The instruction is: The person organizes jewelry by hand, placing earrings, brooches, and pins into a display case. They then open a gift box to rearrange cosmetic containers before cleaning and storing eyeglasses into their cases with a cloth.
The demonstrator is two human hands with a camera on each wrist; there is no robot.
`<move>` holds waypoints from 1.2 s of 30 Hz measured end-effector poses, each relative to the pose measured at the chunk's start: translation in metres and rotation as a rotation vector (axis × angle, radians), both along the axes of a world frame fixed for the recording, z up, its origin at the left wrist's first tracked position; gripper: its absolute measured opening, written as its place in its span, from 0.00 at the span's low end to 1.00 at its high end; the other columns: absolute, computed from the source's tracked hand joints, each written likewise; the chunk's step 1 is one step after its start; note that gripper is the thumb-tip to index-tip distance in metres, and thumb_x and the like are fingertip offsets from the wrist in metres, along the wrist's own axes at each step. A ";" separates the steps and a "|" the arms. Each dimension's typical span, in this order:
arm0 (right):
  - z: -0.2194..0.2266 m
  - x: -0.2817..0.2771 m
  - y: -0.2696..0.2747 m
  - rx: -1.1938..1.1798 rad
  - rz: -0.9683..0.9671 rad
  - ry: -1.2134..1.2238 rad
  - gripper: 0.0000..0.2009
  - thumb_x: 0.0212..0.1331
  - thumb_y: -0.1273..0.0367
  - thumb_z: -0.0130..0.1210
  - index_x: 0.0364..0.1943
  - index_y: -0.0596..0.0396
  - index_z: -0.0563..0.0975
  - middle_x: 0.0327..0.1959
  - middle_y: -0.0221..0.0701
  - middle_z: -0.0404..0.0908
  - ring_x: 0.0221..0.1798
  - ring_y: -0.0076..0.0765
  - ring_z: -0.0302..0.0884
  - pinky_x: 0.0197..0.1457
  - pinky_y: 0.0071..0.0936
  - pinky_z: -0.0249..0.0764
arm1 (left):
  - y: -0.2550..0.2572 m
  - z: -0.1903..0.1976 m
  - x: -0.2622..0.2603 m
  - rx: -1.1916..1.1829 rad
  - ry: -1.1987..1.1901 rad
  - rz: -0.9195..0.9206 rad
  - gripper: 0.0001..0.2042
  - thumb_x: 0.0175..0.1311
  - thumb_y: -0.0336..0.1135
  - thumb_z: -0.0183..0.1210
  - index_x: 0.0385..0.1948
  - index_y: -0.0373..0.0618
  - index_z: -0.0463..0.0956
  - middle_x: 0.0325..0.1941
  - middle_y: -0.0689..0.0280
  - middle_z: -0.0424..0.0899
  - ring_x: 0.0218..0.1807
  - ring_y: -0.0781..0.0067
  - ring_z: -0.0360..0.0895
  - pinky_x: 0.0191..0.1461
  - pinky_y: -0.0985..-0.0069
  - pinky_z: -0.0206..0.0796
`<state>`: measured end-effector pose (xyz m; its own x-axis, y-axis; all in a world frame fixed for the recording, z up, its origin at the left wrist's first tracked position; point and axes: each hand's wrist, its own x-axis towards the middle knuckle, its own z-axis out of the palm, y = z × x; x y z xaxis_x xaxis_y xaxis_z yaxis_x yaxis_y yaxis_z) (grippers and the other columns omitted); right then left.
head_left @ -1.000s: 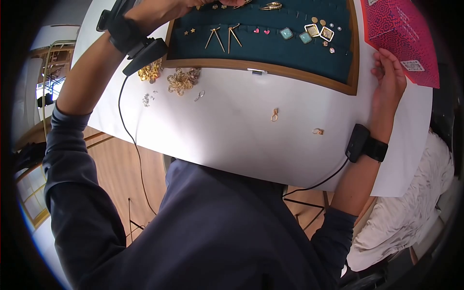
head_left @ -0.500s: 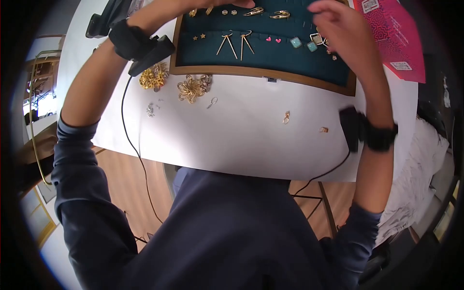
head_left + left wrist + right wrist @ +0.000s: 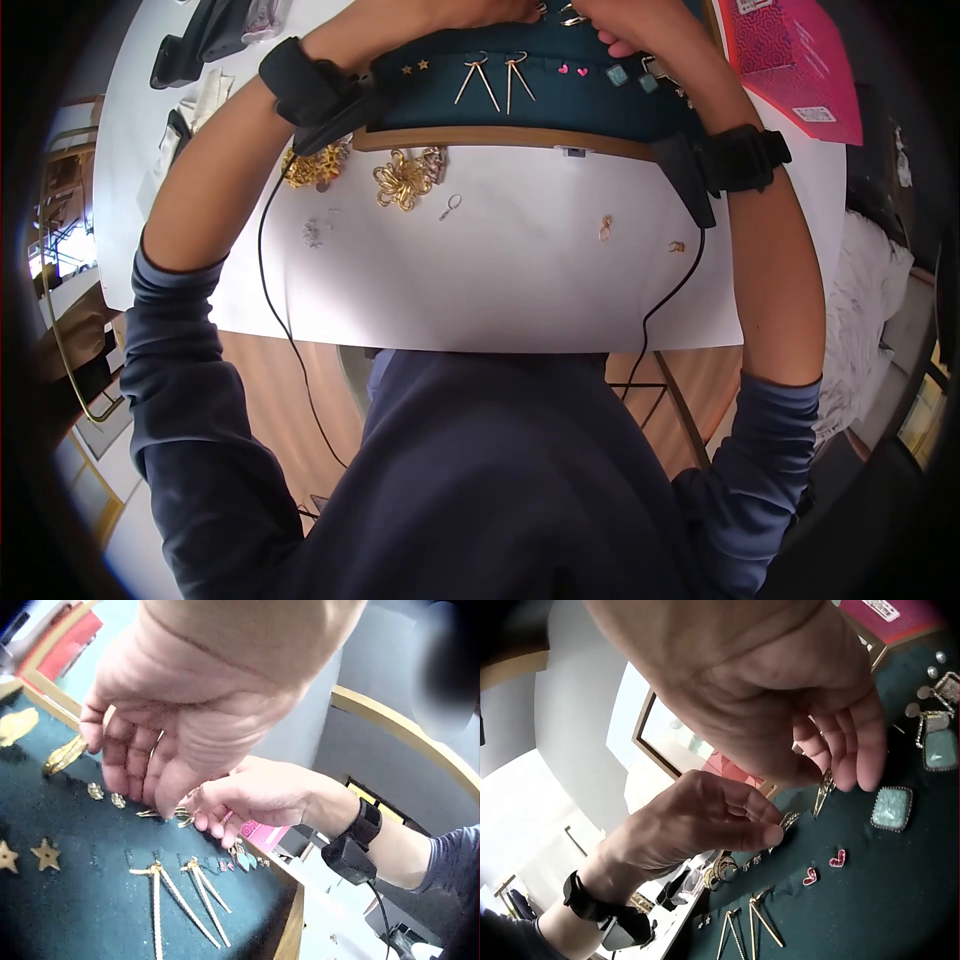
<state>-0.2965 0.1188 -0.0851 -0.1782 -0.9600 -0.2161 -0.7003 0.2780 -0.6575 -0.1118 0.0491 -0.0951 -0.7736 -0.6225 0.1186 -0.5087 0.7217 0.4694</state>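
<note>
Two slim gold earrings are on the dark green padded tray [image 3: 430, 110], under the fingertips of both hands. The left hand [image 3: 440, 18] pinches the left earring [image 3: 788, 820] between thumb and fingers, as the right wrist view shows. Close beside it, the right hand [image 3: 655, 35] has thumb and fingertips on the other gold earring [image 3: 823, 793]. In the left wrist view the left hand [image 3: 187, 712] partly covers both. Below them lie pink heart studs [image 3: 838, 859], gold bar earrings [image 3: 765, 922] and turquoise square earrings [image 3: 892, 808].
Gold flower-like loops [image 3: 402, 180], a gold pile [image 3: 318, 168], small clear pieces [image 3: 312, 233] and a silver ring-shaped piece [image 3: 452, 206] lie on the white table [image 3: 450, 290]. Two small gold pieces are at right, below the wooden frame [image 3: 500, 137]. A pink sheet [image 3: 795, 75] lies far right.
The right hand has moved from the pink sheet at the right, across the tray, to the gold earring near the left hand. The left hand has shifted slightly right.
</note>
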 end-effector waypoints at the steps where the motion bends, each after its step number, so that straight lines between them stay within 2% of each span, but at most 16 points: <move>1: -0.002 0.000 0.000 -0.006 -0.018 -0.030 0.09 0.59 0.70 0.59 0.23 0.60 0.79 0.18 0.35 0.82 0.19 0.29 0.80 0.23 0.28 0.75 | 0.002 0.001 -0.001 -0.018 -0.023 0.027 0.08 0.55 0.34 0.67 0.26 0.38 0.86 0.25 0.46 0.84 0.33 0.46 0.86 0.39 0.59 0.78; 5: -0.017 0.001 -0.015 0.002 -0.189 -0.010 0.08 0.59 0.70 0.59 0.24 0.59 0.79 0.20 0.35 0.84 0.21 0.29 0.82 0.24 0.26 0.77 | 0.003 0.002 -0.001 -0.011 -0.012 0.035 0.08 0.54 0.32 0.64 0.25 0.37 0.85 0.26 0.44 0.83 0.34 0.45 0.86 0.40 0.59 0.77; 8: -0.024 -0.005 -0.017 -0.173 -0.221 -0.082 0.07 0.59 0.70 0.59 0.25 0.58 0.80 0.22 0.34 0.85 0.22 0.28 0.83 0.25 0.26 0.79 | -0.004 -0.008 0.000 -0.023 0.063 -0.004 0.08 0.54 0.32 0.63 0.25 0.36 0.84 0.25 0.42 0.83 0.35 0.44 0.85 0.40 0.58 0.77; 11: -0.008 0.000 -0.006 -0.029 -0.137 -0.101 0.06 0.59 0.71 0.60 0.27 0.59 0.81 0.24 0.35 0.86 0.22 0.27 0.84 0.26 0.25 0.80 | -0.005 -0.010 -0.001 -0.059 0.046 0.020 0.08 0.54 0.32 0.62 0.25 0.35 0.84 0.26 0.43 0.83 0.34 0.43 0.85 0.41 0.58 0.77; 14: -0.006 -0.001 0.002 -0.008 -0.107 -0.098 0.06 0.59 0.70 0.62 0.28 0.59 0.81 0.24 0.35 0.86 0.22 0.27 0.84 0.27 0.24 0.80 | -0.005 -0.006 -0.003 -0.023 -0.032 0.040 0.08 0.54 0.32 0.62 0.25 0.35 0.84 0.26 0.42 0.83 0.34 0.43 0.85 0.42 0.58 0.77; 17: -0.012 -0.006 0.004 -0.062 -0.070 -0.161 0.07 0.59 0.69 0.63 0.29 0.60 0.81 0.24 0.34 0.87 0.23 0.26 0.84 0.28 0.23 0.81 | -0.005 -0.008 -0.002 -0.044 0.037 0.018 0.09 0.54 0.32 0.63 0.25 0.34 0.84 0.25 0.43 0.83 0.34 0.45 0.85 0.41 0.59 0.76; 20: -0.014 -0.002 0.003 -0.105 -0.131 -0.148 0.07 0.58 0.70 0.64 0.29 0.61 0.81 0.23 0.35 0.86 0.23 0.27 0.84 0.29 0.23 0.82 | -0.001 0.004 0.000 0.115 -0.002 0.026 0.09 0.53 0.33 0.64 0.25 0.34 0.84 0.24 0.45 0.83 0.32 0.51 0.85 0.40 0.62 0.75; 23: -0.037 -0.012 -0.011 -0.140 -0.168 -0.417 0.06 0.58 0.72 0.64 0.29 0.61 0.81 0.25 0.36 0.85 0.25 0.29 0.84 0.30 0.23 0.83 | -0.009 -0.007 -0.001 0.210 -0.002 0.038 0.09 0.52 0.33 0.64 0.25 0.34 0.83 0.23 0.48 0.84 0.31 0.58 0.85 0.39 0.64 0.75; 26: -0.041 -0.019 -0.012 -0.235 -0.164 -0.675 0.04 0.59 0.74 0.63 0.30 0.61 0.81 0.26 0.37 0.84 0.27 0.30 0.84 0.32 0.23 0.84 | -0.012 -0.011 -0.001 0.202 0.010 0.039 0.09 0.52 0.33 0.64 0.25 0.33 0.84 0.24 0.49 0.85 0.31 0.60 0.85 0.40 0.65 0.75; 29: -0.039 -0.013 -0.015 -0.090 -0.250 -0.730 0.03 0.60 0.75 0.62 0.32 0.61 0.81 0.28 0.37 0.84 0.29 0.29 0.84 0.35 0.24 0.85 | -0.012 -0.011 0.001 0.223 0.050 0.032 0.10 0.51 0.33 0.64 0.26 0.32 0.84 0.24 0.48 0.85 0.32 0.59 0.85 0.40 0.65 0.75; 32: -0.038 -0.007 -0.012 -0.100 -0.246 -0.655 0.03 0.60 0.76 0.62 0.32 0.62 0.81 0.28 0.37 0.83 0.29 0.30 0.84 0.34 0.24 0.85 | -0.011 -0.009 0.001 0.253 0.028 0.046 0.10 0.51 0.33 0.63 0.28 0.32 0.85 0.25 0.46 0.85 0.33 0.59 0.86 0.40 0.65 0.76; 36: -0.038 -0.003 -0.011 -0.057 -0.262 -0.692 0.03 0.59 0.76 0.61 0.32 0.64 0.81 0.27 0.37 0.83 0.28 0.31 0.84 0.33 0.24 0.85 | -0.010 -0.009 0.001 0.222 0.017 0.058 0.11 0.52 0.33 0.63 0.28 0.32 0.85 0.26 0.46 0.86 0.34 0.59 0.86 0.41 0.65 0.76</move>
